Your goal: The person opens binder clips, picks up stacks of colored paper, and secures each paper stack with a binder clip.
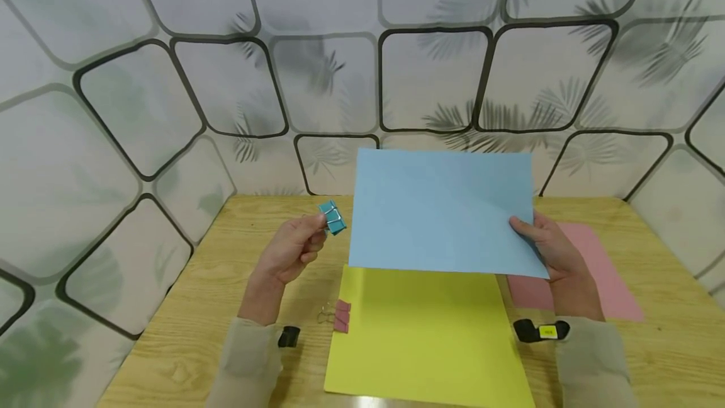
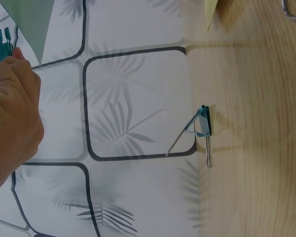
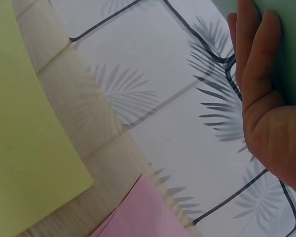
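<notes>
My left hand pinches a blue-teal binder clip between thumb and fingers, raised above the table to the left of a light blue sheet of paper. My right hand holds that sheet up at its lower right, thumb on the front and the other fingers behind. In the right wrist view, those fingers lie straight along the sheet's back. Below the sheet, yellow paper lies flat, with a pink binder clip on its left edge.
Pink paper lies to the right, partly behind my right hand. Another teal binder clip rests on the wooden table, seen in the left wrist view. A patterned wall rises behind the table.
</notes>
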Motion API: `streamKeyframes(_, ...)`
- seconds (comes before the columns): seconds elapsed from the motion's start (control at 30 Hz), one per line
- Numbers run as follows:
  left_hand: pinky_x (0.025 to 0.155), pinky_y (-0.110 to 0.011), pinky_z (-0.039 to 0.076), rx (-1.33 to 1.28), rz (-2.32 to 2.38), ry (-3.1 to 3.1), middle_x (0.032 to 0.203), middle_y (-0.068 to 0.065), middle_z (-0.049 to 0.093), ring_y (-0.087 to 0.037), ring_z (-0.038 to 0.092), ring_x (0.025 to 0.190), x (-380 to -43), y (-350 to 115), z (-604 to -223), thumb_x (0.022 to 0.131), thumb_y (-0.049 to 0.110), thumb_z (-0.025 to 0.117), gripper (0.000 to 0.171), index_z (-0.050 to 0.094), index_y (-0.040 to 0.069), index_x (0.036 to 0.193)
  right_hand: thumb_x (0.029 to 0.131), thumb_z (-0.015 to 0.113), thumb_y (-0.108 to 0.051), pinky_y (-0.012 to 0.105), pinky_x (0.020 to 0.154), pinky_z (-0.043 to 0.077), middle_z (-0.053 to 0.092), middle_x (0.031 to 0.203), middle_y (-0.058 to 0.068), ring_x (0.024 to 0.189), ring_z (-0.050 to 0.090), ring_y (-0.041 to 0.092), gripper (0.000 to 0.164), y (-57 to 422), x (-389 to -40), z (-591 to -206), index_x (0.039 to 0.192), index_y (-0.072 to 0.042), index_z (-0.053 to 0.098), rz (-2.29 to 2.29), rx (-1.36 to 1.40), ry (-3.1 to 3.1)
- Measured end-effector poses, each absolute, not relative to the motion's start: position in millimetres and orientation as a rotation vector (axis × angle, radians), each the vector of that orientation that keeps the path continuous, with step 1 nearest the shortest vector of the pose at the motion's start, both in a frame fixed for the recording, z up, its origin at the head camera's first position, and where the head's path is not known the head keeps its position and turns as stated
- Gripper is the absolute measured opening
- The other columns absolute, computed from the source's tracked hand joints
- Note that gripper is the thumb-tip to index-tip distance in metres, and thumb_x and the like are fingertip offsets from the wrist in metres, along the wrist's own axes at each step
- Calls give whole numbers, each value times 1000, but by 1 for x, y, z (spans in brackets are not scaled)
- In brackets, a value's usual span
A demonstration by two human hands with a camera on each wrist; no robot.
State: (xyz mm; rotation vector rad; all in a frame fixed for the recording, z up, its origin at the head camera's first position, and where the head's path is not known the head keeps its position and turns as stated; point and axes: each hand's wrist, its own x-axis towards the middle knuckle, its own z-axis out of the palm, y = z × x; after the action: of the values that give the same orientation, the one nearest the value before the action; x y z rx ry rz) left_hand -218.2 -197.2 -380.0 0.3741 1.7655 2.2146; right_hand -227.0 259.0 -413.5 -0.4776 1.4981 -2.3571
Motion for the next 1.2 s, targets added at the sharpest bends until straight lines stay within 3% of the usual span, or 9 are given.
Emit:
streamKeyframes(0.13, 47, -16, 24, 360, 2185, 1790, 66, 6, 33, -3, 28, 53, -218, -195, -380, 108, 21, 43, 35, 67, 21, 83, 109, 34, -9, 35, 76, 59, 69, 117, 3, 95, 73, 22, 39, 258, -227, -414, 146, -18, 28, -2362, -464, 1505)
streamKeyframes(0.37, 49, -18, 25, 354, 2109, 1881, 65, 5, 30, -7, 24, 52, -220, -194, -385, 108, 22, 43, 33, 66, 21, 84, 109, 35, -11, 34, 76, 59, 68, 118, 1, 96, 73, 21, 59, 260, -229, -414, 157, -10, 1, -2319, -435, 1552)
streamKeyframes(0.63, 49, -20, 25, 368, 2058, 1916, 62, 5, 28, -7, 25, 51, -221, -192, -388, 108, 20, 43, 38, 58, 19, 73, 108, 36, -10, 35, 75, 59, 70, 116, 2, 96, 73, 22, 40, 259, -228, -416, 147, -17, 25, -2330, -425, 1531)
streamKeyframes(0.9, 49, -21, 24, 395, 2013, 1935, 60, 5, 26, -7, 24, 50, -220, -191, -389, 107, 21, 45, 43, 45, 19, 64, 109, 34, -10, 37, 76, 59, 69, 118, 2, 97, 72, 22, 33, 260, -229, -415, 140, -21, 35, -2307, -459, 1510)
streamKeyframes(1.03, 49, -23, 22, 436, 1987, 1926, 59, 4, 22, -9, 20, 50, -220, -191, -388, 107, 20, 45, 43, 45, 19, 64, 109, 33, -9, 38, 76, 59, 69, 118, 2, 98, 72, 23, 33, 261, -229, -415, 140, -21, 37, -2281, -490, 1526)
streamKeyframes(1.2, 48, -25, 20, 485, 1954, 1912, 59, 4, 21, -13, 15, 52, -219, -188, -387, 106, 19, 47, 42, 47, 18, 64, 109, 36, -10, 39, 75, 59, 70, 117, 2, 95, 73, 23, 41, 260, -228, -415, 148, -15, 26, -2238, -478, 1607)
